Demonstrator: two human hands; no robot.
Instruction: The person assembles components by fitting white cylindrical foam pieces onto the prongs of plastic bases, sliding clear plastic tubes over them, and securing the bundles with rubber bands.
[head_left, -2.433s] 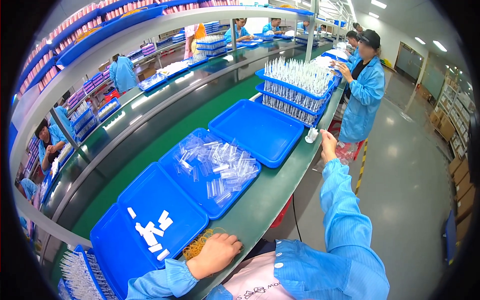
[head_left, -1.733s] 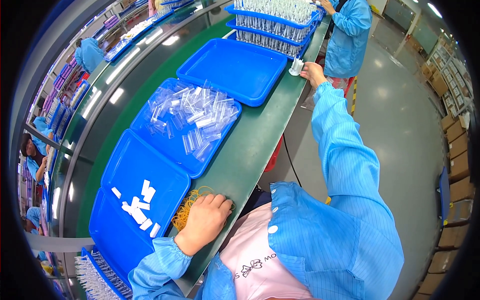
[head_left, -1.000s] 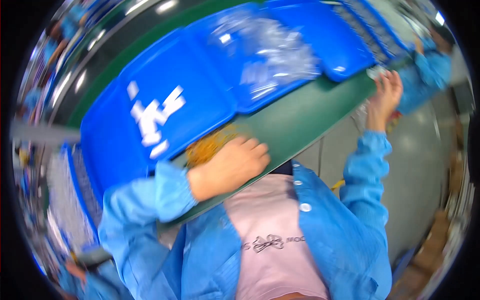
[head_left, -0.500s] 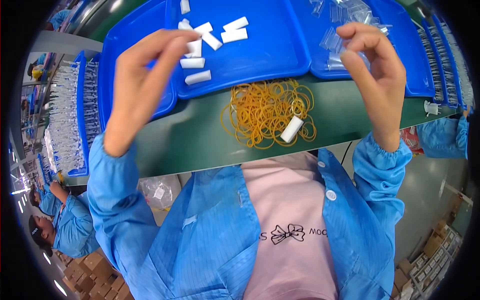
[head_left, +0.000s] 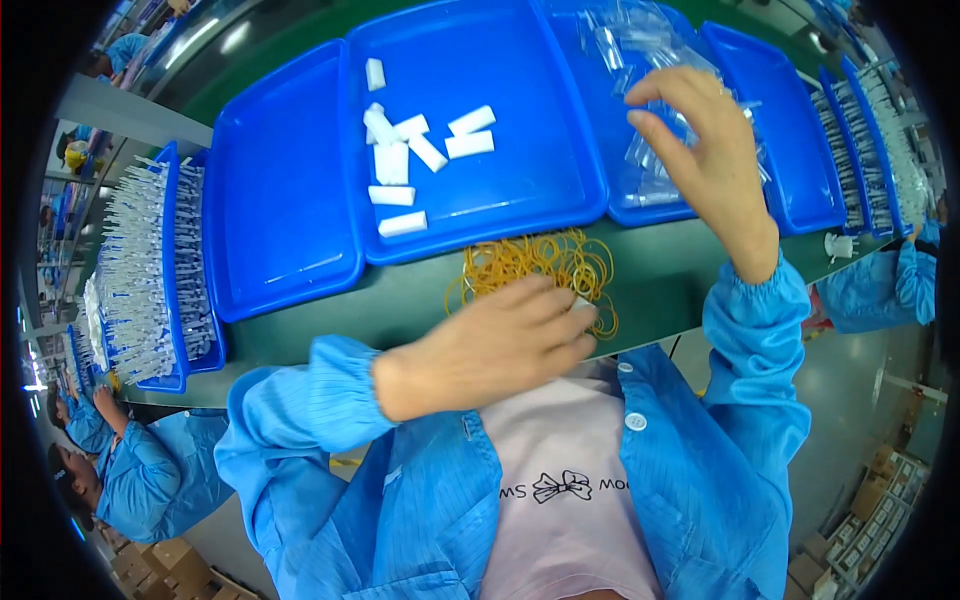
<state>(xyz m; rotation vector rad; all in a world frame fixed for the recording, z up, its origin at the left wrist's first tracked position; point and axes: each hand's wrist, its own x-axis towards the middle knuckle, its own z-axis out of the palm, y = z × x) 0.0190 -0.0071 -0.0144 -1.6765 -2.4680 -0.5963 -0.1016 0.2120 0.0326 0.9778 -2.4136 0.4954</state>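
Observation:
My left hand (head_left: 500, 340) lies low over the pile of yellow rubber bands (head_left: 530, 258) near the table's front edge. Its fingers curl down over a small white block (head_left: 584, 303), of which only a bit shows; the thumb is hidden underneath. Held up over the right-hand blue tray, my right hand (head_left: 700, 150) is open, with thumb and forefinger apart and nothing between them. Below and behind it are clear plastic pieces (head_left: 640, 45) in that tray. Several more white blocks (head_left: 392, 163) lie in the left part of the middle blue tray (head_left: 510, 190).
Another blue tray (head_left: 285, 180) stands on the left. Racks of thin, pale parts stand at the far left (head_left: 140, 260) and far right (head_left: 880, 150). A white spool-like piece (head_left: 839, 246) sits on the green table (head_left: 290, 345). Co-workers in blue sit at both sides.
My left hand has come down and right, from above the trays onto the rubber bands and white block. My right hand has shifted slightly left. The view has tilted, so the trays appear lower.

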